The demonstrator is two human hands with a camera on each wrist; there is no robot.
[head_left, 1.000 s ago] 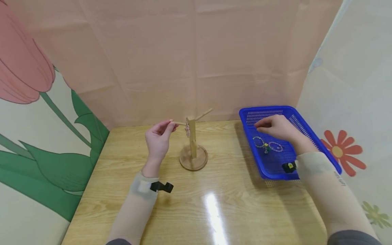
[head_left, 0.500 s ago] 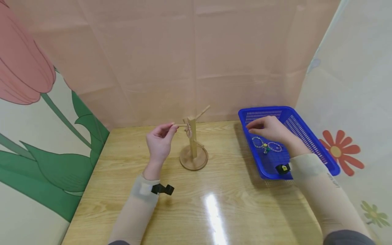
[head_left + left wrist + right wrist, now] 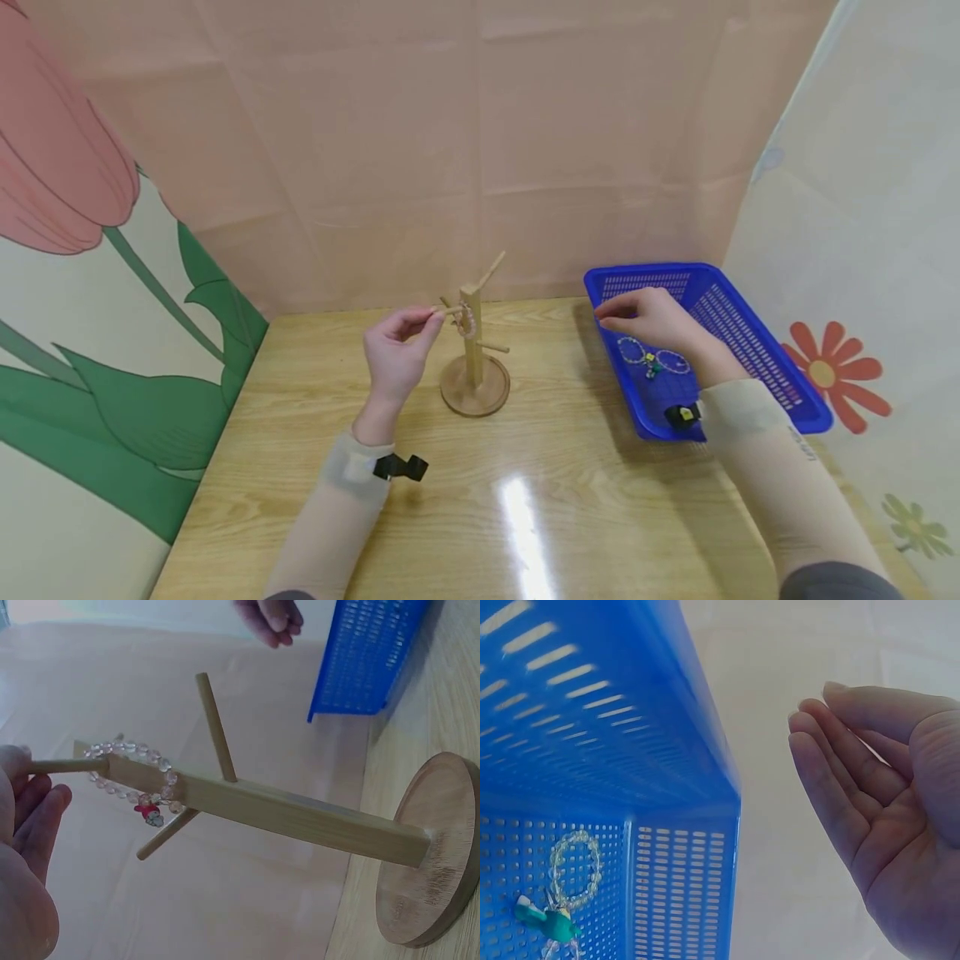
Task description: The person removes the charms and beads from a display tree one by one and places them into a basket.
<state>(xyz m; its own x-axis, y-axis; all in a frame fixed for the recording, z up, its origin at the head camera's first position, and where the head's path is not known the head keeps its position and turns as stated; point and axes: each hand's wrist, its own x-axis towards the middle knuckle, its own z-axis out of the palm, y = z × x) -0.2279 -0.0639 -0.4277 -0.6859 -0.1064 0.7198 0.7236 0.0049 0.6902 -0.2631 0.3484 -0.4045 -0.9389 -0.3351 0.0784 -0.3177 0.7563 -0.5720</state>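
Note:
In the head view my left hand (image 3: 397, 354) pinches the end of an upper peg on a wooden jewellery stand (image 3: 473, 354). On that peg hangs a bracelet (image 3: 164, 764) of clear pinkish beads, close to the post, with a red and white charm (image 3: 148, 814) dangling. My right hand (image 3: 652, 321) hovers above the near-left part of a blue basket (image 3: 645, 427). Its fingers are loosely bent with nothing between them, as the right wrist view shows. Inside the basket lie two beaded bracelets (image 3: 596, 862), with a green charm (image 3: 555, 924) beside them.
Other bare pegs (image 3: 216, 727) stick out of the post in different directions. The stand's round base (image 3: 431, 885) rests on the wood-grain table (image 3: 300, 400). A pinkish backdrop (image 3: 375, 167) rises behind, and a flower-printed sheet (image 3: 862, 233) borders the right side.
The stand has turned: the pinched peg swings toward me, the back peg shifts left, and a lower peg now shows at right. My right hand has drifted left over the basket.

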